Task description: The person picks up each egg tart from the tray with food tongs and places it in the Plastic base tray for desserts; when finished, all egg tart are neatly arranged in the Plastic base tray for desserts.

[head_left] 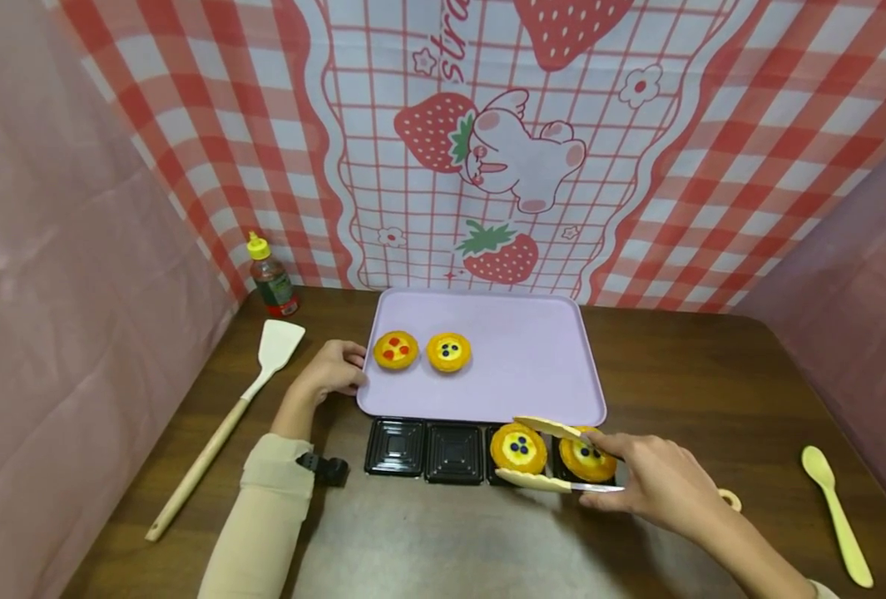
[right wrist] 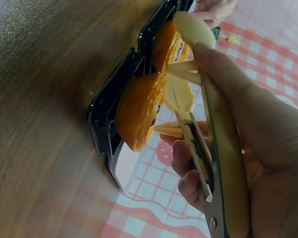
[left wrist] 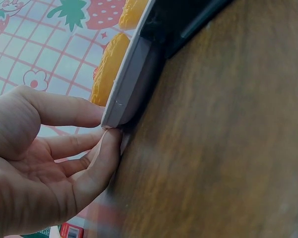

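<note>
My left hand (head_left: 332, 366) pinches the left rim of a lilac tray (head_left: 532, 366) between thumb and fingers, seen closely in the left wrist view. On that tray lie an egg tart with red pieces (head_left: 395, 351) and one with dark blue berries (head_left: 448, 353). My right hand (head_left: 660, 482) holds cream-tipped tongs (right wrist: 223, 163). Their spread tips stand on either side of a blue-berry tart (head_left: 518, 449) in a black square holder; whether they press on it I cannot tell. Another berry tart (head_left: 587, 460), partly hidden beneath the tongs, sits in the rightmost holder.
Two black square holders (head_left: 395, 446) without tarts stand left of the filled ones, along the tray's front edge. On the left are a white spatula (head_left: 221, 433) and a sauce bottle (head_left: 274, 281). A yellow spoon (head_left: 838, 516) lies far right. A checked cloth (head_left: 383, 200) hangs behind.
</note>
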`<state>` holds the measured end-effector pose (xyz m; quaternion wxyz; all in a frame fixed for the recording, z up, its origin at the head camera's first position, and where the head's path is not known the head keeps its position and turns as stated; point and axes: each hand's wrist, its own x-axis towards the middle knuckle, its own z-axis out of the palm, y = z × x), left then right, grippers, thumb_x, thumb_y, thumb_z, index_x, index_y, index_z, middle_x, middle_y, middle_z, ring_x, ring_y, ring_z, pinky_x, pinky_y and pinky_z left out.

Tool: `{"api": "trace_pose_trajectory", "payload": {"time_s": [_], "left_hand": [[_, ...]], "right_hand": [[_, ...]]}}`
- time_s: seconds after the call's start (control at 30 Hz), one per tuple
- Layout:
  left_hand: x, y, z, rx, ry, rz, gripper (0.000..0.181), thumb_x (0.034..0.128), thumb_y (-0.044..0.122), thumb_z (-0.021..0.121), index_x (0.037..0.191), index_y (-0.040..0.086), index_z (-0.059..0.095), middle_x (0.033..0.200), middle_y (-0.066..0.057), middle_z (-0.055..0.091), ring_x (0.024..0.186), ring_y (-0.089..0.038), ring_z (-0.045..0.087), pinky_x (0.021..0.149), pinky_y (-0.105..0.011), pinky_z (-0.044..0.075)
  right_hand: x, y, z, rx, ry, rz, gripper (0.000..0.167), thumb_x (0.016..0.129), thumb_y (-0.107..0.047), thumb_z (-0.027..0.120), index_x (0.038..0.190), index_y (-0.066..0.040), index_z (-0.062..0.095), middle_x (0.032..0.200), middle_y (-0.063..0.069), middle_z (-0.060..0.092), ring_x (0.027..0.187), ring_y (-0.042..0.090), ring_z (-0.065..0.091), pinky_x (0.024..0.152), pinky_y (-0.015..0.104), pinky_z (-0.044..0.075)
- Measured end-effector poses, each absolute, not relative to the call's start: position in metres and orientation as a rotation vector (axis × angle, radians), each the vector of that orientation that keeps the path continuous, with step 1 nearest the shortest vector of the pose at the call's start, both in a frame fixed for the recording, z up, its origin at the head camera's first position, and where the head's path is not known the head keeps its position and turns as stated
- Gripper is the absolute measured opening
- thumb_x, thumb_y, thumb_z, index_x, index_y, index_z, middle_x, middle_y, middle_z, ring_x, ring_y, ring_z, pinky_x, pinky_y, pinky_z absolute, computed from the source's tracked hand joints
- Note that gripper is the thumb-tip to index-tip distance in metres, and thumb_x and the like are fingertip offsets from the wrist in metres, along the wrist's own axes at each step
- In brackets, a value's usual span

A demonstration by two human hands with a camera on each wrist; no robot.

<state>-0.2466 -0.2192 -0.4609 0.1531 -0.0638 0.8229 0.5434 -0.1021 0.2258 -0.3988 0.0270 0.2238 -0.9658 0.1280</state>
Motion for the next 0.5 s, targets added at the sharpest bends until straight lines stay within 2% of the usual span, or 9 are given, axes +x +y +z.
{"api": "trace_pose_trajectory", "payload": {"time_s": [0.13,0.27,0.5], "left_hand": [[-0.2466,-0.2198,-0.4607,-0.179,2.353,1.564,0.054,0.0748,-0.011,0.068,0.126,-0.012,0.052,0.104,-0.02,0.05,0.078,-0.024,0.057,0.062,-0.036,0.059],[-0.2466,-0.2194,-0.4603,-0.175,2.355,1.56,0.054,0.075,-0.011,0.068,0.127,-0.012,0.051,0.104,-0.02,0.051,0.079,-0.024,0.057,0.063,-0.036,0.06],[-0.2471,-0.2197,-0.4599,-0.194,2.367,1.555,0.054,0.0756,-0.01,0.068,0.127,-0.011,0.052,0.106,-0.02,0.051,0.08,-0.025,0.057,0.063,-0.036,0.06]], "right_hand": [[-0.1016,0.2239,-0.397,0.633,-2.99,0.393,0.088,0.056,-0.064,0.087,0.124,-0.01,0.069,0.109,0.009,0.072,0.087,0.028,0.068,0.064,0.049,0.055],[-0.101,0.2232,-0.3935,0.59,-2.998,0.413,0.099,0.055,-0.07,0.084,0.128,-0.006,0.066,0.115,0.013,0.07,0.094,0.033,0.068,0.068,0.052,0.056],[-0.0999,0.2228,-0.3889,0.577,-2.979,0.435,0.103,0.055,-0.076,0.08,0.129,-0.005,0.065,0.115,0.014,0.07,0.095,0.033,0.068,0.068,0.052,0.056]]}}
